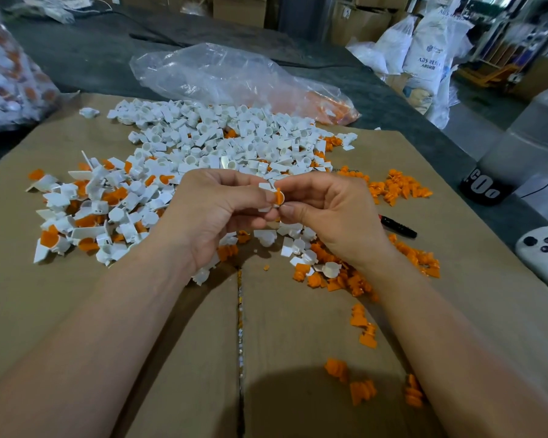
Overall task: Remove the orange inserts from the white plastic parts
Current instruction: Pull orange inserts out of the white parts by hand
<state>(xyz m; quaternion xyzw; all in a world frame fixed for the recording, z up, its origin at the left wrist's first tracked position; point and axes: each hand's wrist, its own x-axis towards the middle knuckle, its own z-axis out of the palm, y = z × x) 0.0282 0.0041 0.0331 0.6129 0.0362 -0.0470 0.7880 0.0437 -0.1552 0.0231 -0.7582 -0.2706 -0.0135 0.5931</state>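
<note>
Both hands meet above the flattened cardboard (108, 295). Left hand (215, 213) pinches a white plastic part (265, 186); right hand (326, 210) pinches its orange insert (278, 197). White parts pile (203, 137) lies behind, loose orange inserts (399, 184) to the right.

We're looking at a left hand (215, 213) and a right hand (332, 213), both bare, skin showing from fingertip to wrist. We follow the left forearm (108, 327) and the right forearm (456, 343) back and they're bare too, uncovered right to the edge of the shot. On the right thumb (293, 211) we catch a short, plain nail. Fine creases mark the knuckles.
</note>
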